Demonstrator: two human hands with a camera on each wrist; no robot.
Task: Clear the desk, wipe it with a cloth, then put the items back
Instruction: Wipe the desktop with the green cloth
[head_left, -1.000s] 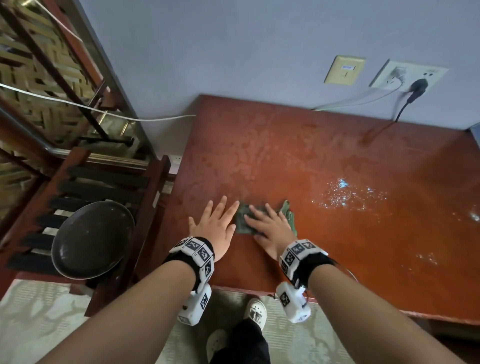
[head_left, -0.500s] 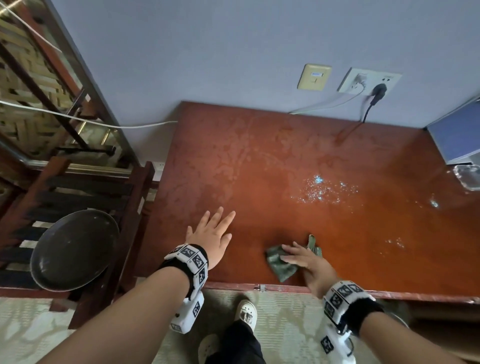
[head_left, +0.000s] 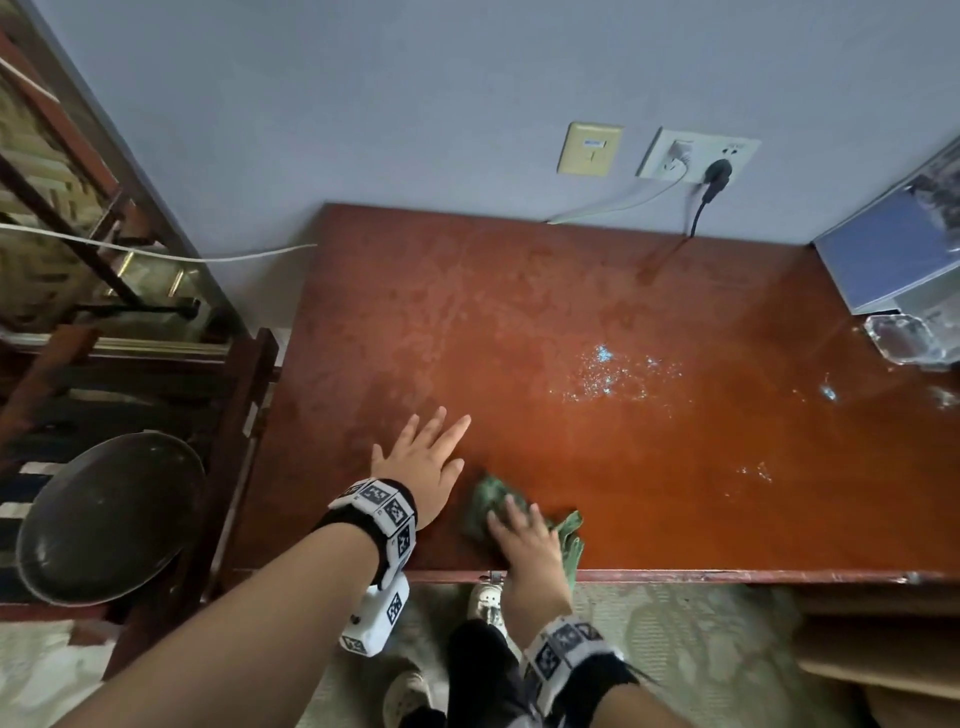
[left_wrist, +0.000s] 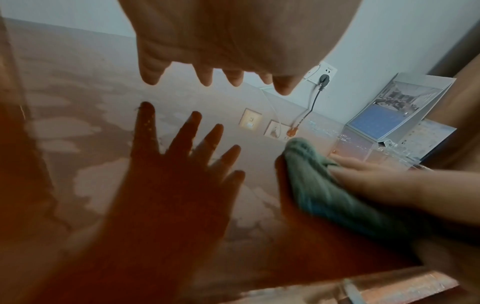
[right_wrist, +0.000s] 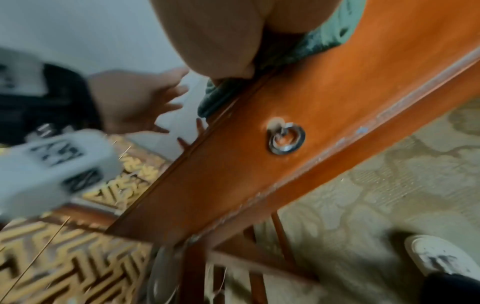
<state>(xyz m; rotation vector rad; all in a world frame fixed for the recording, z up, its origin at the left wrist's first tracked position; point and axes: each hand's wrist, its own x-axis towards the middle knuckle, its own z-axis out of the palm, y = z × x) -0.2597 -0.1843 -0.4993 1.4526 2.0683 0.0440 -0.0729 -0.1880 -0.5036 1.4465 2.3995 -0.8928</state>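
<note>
From the head view, my right hand (head_left: 524, 540) presses flat, fingers straight, on the green cloth (head_left: 488, 504) at the near edge of the worktop (head_left: 571, 291). Just left of the cloth my left hand (head_left: 426, 462) lies spread and holds nothing.

In the left wrist view, the cloth (left_wrist: 319, 185) is bunched under my right fingers (left_wrist: 363, 174).

The right wrist view is blurred; the cloth (right_wrist: 311, 45) sits above a ring pull (right_wrist: 285, 136).

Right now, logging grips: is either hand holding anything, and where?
Nothing is gripped. The right hand presses flat on the middle of the green cloth; the left hand lies open on the desk.
</note>
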